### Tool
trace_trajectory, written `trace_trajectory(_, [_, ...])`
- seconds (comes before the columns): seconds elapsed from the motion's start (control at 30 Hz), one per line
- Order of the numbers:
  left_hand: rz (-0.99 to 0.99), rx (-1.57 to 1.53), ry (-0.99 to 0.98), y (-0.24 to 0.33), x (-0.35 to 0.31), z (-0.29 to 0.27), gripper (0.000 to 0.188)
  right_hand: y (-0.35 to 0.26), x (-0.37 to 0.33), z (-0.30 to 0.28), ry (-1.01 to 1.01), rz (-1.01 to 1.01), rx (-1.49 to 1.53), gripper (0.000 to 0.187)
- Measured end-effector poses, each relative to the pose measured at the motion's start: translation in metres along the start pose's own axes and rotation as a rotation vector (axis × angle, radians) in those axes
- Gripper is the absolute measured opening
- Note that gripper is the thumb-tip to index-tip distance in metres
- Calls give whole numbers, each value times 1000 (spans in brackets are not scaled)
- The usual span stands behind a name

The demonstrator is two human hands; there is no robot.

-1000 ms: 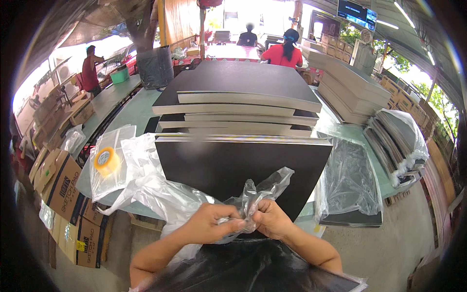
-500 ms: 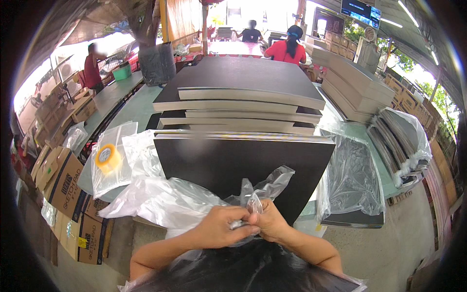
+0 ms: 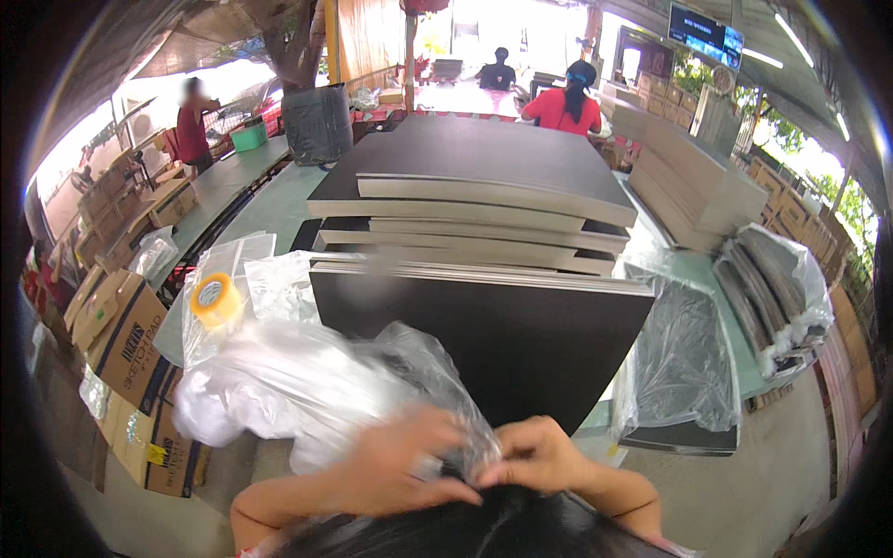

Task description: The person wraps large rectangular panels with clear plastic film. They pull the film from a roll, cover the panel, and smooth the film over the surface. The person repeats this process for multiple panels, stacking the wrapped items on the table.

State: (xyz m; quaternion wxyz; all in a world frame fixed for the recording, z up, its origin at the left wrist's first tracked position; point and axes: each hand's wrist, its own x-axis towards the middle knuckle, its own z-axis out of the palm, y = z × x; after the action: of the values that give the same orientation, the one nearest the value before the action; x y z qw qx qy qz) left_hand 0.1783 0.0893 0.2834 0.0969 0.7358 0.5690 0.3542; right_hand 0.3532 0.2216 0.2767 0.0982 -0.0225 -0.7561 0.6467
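Observation:
My right hand (image 3: 539, 456) is closed, thumb and fingers pinching the gathered edge of a clear plastic bag (image 3: 433, 367). Just left of it, my left hand (image 3: 395, 465) is blurred by motion, its thumb and fingers apart beside the same plastic. The loose bag bunches up whitish toward the left. Below both hands lies a dark, shiny surface (image 3: 484, 525), partly hidden by my arms. Directly ahead, a set of black boards (image 3: 502, 335) with pale edges leans against a stack of thick black-covered boards (image 3: 502, 163).
A yellow tape roll (image 3: 216, 299) rests on flat clear bags at the left, above cardboard boxes (image 3: 130, 344). On the right are a plastic-wrapped black pack (image 3: 679, 344), a bagged bundle (image 3: 777, 288) and tall board stacks (image 3: 698, 186). Other people (image 3: 566, 102) stand farther back.
My hands have moved apart slightly and lower, the left one now blurred with its grip loosened. The bunched plastic that stood up above my hands has dropped and spread leftward.

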Motion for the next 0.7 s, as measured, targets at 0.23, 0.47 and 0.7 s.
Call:
trace_trajectory(0.23, [-248, -672, -79, 0, 11, 28, 21, -20, -9, -4, 403, -262, -670, 50])
trace_trajectory(0.47, [-316, -1099, 105, -14, 9, 12, 15, 49, -4, 12, -338, 263, 246, 40])
trace_trajectory(0.7, [-227, -1027, -490, -65, -16, -7, 11, 12, -10, -16, -564, -372, 579, 33])
